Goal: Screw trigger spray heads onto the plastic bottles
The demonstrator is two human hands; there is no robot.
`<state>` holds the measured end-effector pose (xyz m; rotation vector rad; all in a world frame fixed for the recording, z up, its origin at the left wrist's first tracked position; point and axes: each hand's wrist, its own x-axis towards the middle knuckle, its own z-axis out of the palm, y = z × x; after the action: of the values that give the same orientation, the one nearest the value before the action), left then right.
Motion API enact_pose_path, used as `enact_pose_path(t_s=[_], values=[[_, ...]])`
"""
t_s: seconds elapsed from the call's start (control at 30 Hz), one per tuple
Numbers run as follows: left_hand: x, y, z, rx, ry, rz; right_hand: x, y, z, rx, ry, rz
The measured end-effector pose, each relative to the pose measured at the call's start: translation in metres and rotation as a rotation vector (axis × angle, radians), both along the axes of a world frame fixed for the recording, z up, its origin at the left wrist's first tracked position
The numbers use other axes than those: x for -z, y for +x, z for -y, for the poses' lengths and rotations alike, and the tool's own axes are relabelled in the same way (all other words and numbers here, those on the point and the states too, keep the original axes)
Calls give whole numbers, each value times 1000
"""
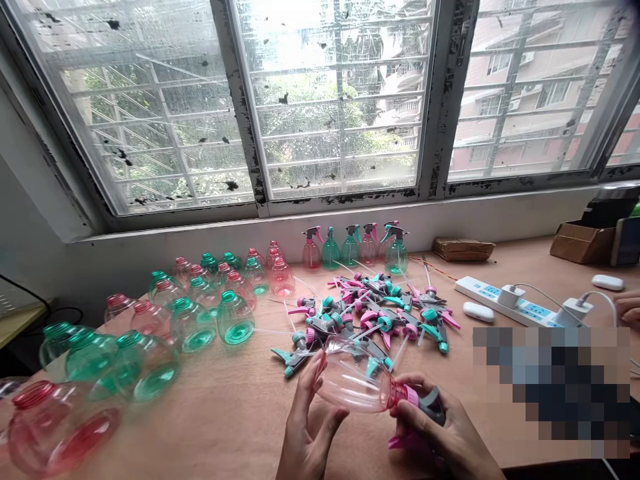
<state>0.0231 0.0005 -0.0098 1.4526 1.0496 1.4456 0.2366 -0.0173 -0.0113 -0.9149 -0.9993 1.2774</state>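
My left hand cups the round body of a clear pink bottle lying on its side, fingers curled round it. My right hand grips the grey and pink spray head at the bottle's neck. Both hands are low at the front of the wooden table. Just behind the bottle lies a heap of loose spray heads in grey, pink and teal.
Several empty green and pink bottles stand at the left. Several finished spray bottles line the wall under the window. A power strip with chargers lies right; another person's hand shows at the right edge. Boxes sit back right.
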Motion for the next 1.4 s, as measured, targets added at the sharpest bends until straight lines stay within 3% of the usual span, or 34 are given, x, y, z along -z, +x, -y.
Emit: enact_pose_path(t_s=[0.43,0.9,1.1,1.23,1.4], values=[[-4,3,4,3,-44,56,3,2,0,-48,8,5],[-4,2,3,-4,12,-79,-1,1,0,11,33,-24],[-6,2,4,24,-42,10,-3,-1,1,35,22,-55],[-4,2,3,8,10,-5,0,0,0,107,-6,-122],[-1,0,0,-10,68,-36,5,1,-1,102,-16,-154]])
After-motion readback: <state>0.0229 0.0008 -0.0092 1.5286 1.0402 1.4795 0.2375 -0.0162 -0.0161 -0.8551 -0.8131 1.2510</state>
